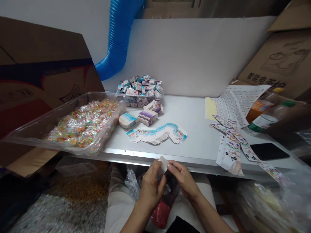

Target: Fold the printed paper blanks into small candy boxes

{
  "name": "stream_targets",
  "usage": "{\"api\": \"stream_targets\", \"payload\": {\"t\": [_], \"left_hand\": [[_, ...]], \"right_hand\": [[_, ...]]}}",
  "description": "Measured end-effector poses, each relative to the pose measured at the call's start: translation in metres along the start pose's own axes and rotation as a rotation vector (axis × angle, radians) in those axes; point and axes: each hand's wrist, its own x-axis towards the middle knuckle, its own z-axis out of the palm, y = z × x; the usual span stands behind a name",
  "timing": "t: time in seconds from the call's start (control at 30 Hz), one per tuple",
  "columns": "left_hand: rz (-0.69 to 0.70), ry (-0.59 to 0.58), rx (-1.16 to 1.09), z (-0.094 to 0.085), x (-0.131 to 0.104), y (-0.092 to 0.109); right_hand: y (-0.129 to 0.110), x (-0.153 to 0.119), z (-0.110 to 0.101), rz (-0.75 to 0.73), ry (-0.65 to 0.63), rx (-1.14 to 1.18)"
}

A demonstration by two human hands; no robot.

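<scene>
Just in front of the table edge, my left hand [152, 184] grips a small white carton [163, 162]. My right hand [183, 179] pinches the carton's right side. Below the hands, a bag with something red [160, 213] lies on my lap. On the table beyond, flat blue-and-white cartons [157, 133] are fanned out in a curved row. Behind them sit a blue-and-white stack [128, 120] and a purple-and-white stack [147, 117]. A clear tub [138, 103] is heaped with small filled boxes.
A clear tray [97, 147] of colourful wrapped pieces stands at left beside a large cardboard box [43, 71]. At right are sticker strips [232, 152], printed sheets [230, 102], bottles [264, 121], and a black phone [269, 151]. A blue hose [119, 38] hangs behind.
</scene>
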Motion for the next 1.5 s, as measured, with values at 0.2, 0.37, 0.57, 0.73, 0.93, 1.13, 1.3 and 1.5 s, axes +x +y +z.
{"api": "stream_targets", "payload": {"t": [0.2,0.37,0.57,0.73,0.93,1.13,1.3,1.5], "left_hand": [[0.075,0.074,0.042,0.002,-0.004,-0.003],[0.065,0.044,0.110,0.001,-0.005,-0.002],[0.039,0.049,0.106,0.002,-0.009,-0.002],[0.014,0.142,0.114,0.007,-0.014,-0.008],[0.127,0.082,0.205,0.000,-0.013,-0.012],[0.140,0.001,0.220,0.000,-0.015,-0.007],[0.181,0.046,0.219,0.002,-0.012,-0.002],[0.172,0.035,0.209,0.003,-0.014,-0.005]], "right_hand": [[0.008,-0.006,0.018,0.058,0.074,0.192],[0.009,-0.010,0.023,-0.178,0.153,-0.287],[0.013,-0.011,0.021,-0.130,0.219,-0.442],[0.010,-0.010,0.019,-0.176,0.218,-0.606],[0.010,-0.018,0.017,-0.581,0.130,-1.133],[0.015,-0.024,0.013,-0.687,0.141,-1.264],[0.016,-0.019,0.010,-0.569,0.168,-1.113],[0.023,-0.025,0.014,-0.661,0.147,-1.208]]}}
